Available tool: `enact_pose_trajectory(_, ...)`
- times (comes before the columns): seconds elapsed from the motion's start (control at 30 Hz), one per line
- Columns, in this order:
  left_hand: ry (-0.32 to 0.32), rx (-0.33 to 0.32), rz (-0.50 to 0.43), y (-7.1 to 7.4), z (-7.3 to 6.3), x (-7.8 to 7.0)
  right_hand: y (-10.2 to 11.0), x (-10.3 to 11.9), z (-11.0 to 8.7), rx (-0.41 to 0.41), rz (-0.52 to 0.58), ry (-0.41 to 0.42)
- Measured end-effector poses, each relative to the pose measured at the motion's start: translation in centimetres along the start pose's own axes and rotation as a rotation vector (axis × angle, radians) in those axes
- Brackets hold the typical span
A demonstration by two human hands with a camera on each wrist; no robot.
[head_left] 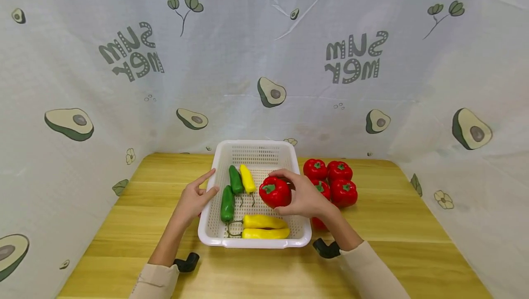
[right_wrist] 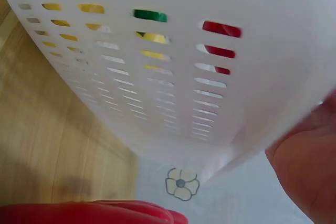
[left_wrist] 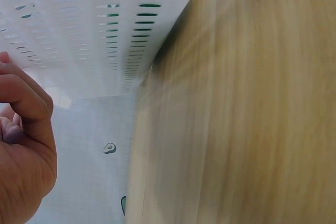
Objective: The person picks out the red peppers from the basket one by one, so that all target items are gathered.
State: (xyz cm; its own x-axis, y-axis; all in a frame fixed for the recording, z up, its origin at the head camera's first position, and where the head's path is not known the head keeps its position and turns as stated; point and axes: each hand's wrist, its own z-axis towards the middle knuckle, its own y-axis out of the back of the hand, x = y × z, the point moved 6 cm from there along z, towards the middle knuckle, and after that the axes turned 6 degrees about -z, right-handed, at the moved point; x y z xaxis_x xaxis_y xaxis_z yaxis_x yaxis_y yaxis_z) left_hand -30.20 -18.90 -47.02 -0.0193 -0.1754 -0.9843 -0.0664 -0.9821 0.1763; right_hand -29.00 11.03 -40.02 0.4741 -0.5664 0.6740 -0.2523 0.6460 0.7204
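A white plastic basket (head_left: pixel 255 243) with slotted walls stands on the table. My left hand (head_left: pixel 193 200) holds its left rim, the thumb over the edge and other fingers curled outside. Over the right part of the basket, my right hand (head_left: pixel 306 195) grips a red bell pepper (head_left: pixel 272 192) between thumb and fingers. Inside lie two green peppers (head_left: pixel 227 204), a short yellow pepper (head_left: pixel 248 178) and two longer yellow peppers (head_left: pixel 264 234). Through the slots in the right wrist view shows the red bell pepper (right_wrist: pixel 222 29).
Several red bell peppers (head_left: pixel 344 192) sit together on the wooden table (head_left: pixel 396 225), right of the basket; one is partly hidden by my right wrist. A small bit of red shows beside the basket's left wall. A printed avocado sheet (head_left: pixel 231 60) hangs behind and at the sides.
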Motion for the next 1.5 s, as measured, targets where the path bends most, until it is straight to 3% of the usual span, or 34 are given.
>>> enact_pose_trajectory(0.27, 0.008, 0.001, 0.000, -0.1, 0.0, 0.0, 1.7, -0.7, -1.9, -0.081, 0.057, -0.034)
enact_pose_trajectory(0.43, 0.013, -0.002, -0.003, -0.1, 0.0, 0.1, 3.2, -1.1, -3.4, -0.179, 0.022, -0.070)
enact_pose_trajectory(0.63, 0.013, -0.002, -0.006, -0.1, -0.1, 0.1, 5.0, -1.9, -5.2, -0.265, -0.018, -0.042)
enact_pose_trajectory(1.07, 0.025, 0.003, -0.011, -0.1, -0.1, 0.5, 7.5, -5.4, -9.5, -0.325, -0.030, -0.127)
enact_pose_trajectory(1.5, 0.021, 0.009, -0.033, -0.1, -0.1, 0.2, 9.2, -7.5, -12.9, -0.370, -0.080, -0.193)
